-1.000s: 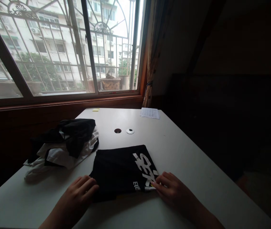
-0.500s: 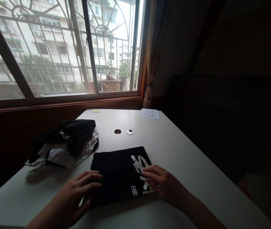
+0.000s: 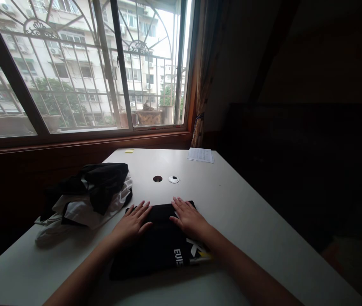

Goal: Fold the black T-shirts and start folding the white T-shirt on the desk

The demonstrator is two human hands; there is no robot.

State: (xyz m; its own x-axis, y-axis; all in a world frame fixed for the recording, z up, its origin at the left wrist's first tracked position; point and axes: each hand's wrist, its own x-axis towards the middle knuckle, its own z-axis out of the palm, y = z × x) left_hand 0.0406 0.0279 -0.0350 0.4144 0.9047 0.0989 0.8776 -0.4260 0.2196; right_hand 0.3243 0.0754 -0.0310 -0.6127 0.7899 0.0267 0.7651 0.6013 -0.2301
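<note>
A folded black T-shirt (image 3: 155, 250) with white lettering and a bit of yellow lies on the white table (image 3: 232, 204) in front of me. My left hand (image 3: 133, 223) rests flat on its far left part, fingers spread. On the far right part lies my right hand (image 3: 187, 216), palm down with the fingers stretched out, covering much of the large white print. Neither hand grips the cloth.
To the left sits a loose heap of black and white clothes (image 3: 88, 195). Beyond the shirt are a round hole (image 3: 157, 179) and a white cap (image 3: 173, 179). Papers (image 3: 200, 155) and a yellow note (image 3: 129, 151) lie at the far edge, below the window (image 3: 81, 85).
Both hands have moved forward from the shirt's near sides to its far part and now lie flat on it. The shirt's near left corner has spread slightly outward.
</note>
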